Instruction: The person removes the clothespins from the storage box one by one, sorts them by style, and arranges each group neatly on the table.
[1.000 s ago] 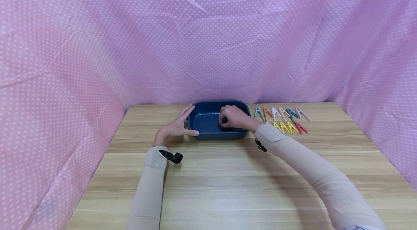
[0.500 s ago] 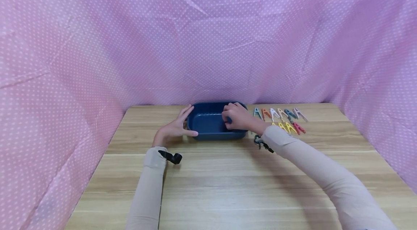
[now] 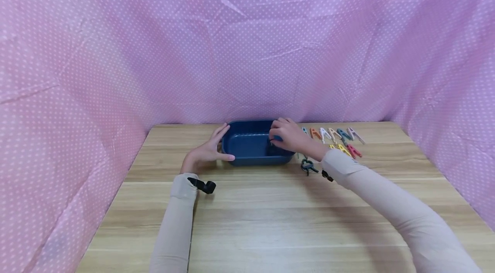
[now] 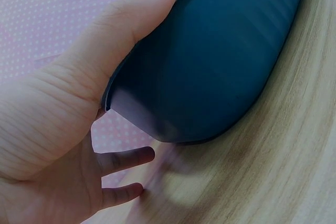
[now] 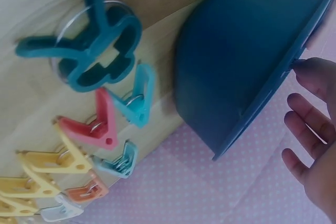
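A dark blue oblong basin (image 3: 259, 161) stands on the wooden table. At its left end, my left hand (image 3: 209, 148) steadies it with thumb and fingers spread; the thumb lies along the rim in the left wrist view. My right hand (image 3: 291, 137) is bent over the basin's right end, fingers curled at the inner side. A small dark and reddish spot shows by its fingertips, but what it is stays unclear. In the right wrist view, the thumb (image 5: 315, 74) appears at the rim, and the basin hides part of the hand.
Right of the basin lie coloured clothespins in two rows, among them a white one (image 3: 325, 134) and a red one (image 3: 354, 151). Closer to me is a dark teal clip with a wire ring (image 3: 308, 166). A pink dotted cloth (image 3: 247, 49) hangs behind the table.
My right hand has drawn rightward and slightly away from me within the basin. Its sleeve has uncovered the dark teal clip and now covers more yellow clothespins. The left hand stays put.
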Available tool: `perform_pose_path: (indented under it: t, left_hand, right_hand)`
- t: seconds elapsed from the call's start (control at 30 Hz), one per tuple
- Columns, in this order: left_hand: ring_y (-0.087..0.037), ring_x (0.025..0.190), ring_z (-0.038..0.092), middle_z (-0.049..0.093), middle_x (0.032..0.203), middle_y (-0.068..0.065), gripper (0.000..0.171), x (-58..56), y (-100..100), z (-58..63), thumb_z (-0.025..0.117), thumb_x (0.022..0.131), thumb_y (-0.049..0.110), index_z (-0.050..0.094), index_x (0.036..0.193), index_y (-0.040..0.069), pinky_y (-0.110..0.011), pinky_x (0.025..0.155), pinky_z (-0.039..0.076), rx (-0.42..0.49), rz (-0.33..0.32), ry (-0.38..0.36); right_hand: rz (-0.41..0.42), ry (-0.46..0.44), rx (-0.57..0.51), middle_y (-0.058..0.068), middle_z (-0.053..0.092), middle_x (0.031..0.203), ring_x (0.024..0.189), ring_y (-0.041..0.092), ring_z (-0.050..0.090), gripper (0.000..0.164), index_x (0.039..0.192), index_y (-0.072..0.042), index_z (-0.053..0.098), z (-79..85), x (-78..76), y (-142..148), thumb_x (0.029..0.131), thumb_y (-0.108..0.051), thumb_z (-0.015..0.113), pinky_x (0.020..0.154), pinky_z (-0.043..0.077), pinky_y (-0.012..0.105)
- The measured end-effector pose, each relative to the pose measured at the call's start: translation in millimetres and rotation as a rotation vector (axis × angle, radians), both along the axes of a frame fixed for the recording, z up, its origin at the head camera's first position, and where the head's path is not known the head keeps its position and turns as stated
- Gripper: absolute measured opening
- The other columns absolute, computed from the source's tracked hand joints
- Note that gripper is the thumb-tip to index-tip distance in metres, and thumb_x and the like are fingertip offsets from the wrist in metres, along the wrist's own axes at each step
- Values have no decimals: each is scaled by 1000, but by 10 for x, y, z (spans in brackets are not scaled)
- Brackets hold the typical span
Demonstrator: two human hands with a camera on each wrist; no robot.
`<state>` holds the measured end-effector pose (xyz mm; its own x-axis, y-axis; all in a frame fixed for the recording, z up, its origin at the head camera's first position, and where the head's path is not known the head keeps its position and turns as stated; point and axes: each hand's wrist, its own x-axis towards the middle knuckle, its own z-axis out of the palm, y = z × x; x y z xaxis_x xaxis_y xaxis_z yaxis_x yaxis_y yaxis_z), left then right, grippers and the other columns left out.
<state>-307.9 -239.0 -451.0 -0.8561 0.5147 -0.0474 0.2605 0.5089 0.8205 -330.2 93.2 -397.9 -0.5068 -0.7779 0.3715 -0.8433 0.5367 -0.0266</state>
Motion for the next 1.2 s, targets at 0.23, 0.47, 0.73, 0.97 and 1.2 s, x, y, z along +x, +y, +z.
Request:
perform_pose_path:
  t: [0.23,0.47,0.73,0.97,1.2]
  left_hand:
    - [-32,159,-3,-12,172,-3,115,3,-2,-1,83,87,31,1,166,20,-63,124,17,-15,13,1]
    - [-32,159,-4,-14,172,0,114,5,12,4,82,87,32,0,166,24,-63,125,15,-24,9,8]
    - [-34,159,-2,-11,172,-3,114,25,-12,10,83,86,31,3,166,20,-65,124,16,-37,8,34]
    - [-33,159,-3,-11,173,-3,115,-2,-37,-8,84,85,36,3,166,20,-64,124,16,-48,1,39]
    - [-29,160,-3,-9,173,-2,109,18,-19,42,83,87,31,8,166,19,-62,125,14,-28,2,22]
  right_hand:
    - [-2,10,-103,8,68,99,94,28,59,8,90,-10,75,40,11,180,86,-10,81,82,49,48]
    - [-52,15,-202,9,68,94,92,29,60,11,88,-9,74,149,105,412,83,-9,84,83,48,51]
    - [-60,23,-286,8,70,90,83,26,60,13,83,-8,73,144,166,717,80,-5,85,73,45,44]
    - [-106,-39,-289,6,70,89,87,24,60,10,84,-8,74,151,221,976,81,-4,83,78,46,43]
    - [-203,-116,-233,5,71,94,90,24,61,8,87,-10,75,149,335,1227,84,-6,82,77,50,42]
